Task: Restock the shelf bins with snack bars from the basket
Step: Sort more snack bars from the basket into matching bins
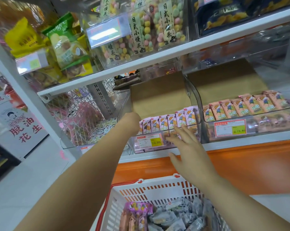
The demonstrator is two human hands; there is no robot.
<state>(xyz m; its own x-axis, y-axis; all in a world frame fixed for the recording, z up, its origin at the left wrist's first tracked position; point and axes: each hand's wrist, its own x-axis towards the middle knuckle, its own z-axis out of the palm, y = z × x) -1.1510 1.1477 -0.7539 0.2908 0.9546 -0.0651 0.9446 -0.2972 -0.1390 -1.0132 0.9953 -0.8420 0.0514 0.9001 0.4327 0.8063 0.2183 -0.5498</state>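
A row of pink-purple snack bars (171, 121) stands upright in the middle clear shelf bin (193, 104). My left hand (130, 120) reaches over that bin's left end, bent downward; its fingers are hidden. My right hand (186, 145) is spread flat and holds nothing, in front of the bin's front wall beside the price tag (149, 141). Below, the white basket (157, 191) with a red rim holds purple-wrapped bars (138, 208) and grey packets (174, 217). The bin to the right holds peach-coloured bars (241, 105).
Brown cardboard (159, 99) fills the back of both bins. A left bin (104, 129) holds small packets. The shelf above (157, 59) carries bags of coloured balls and yellow and green bags. An orange panel (241, 164) runs under the shelf. A white sign (22, 129) stands at left.
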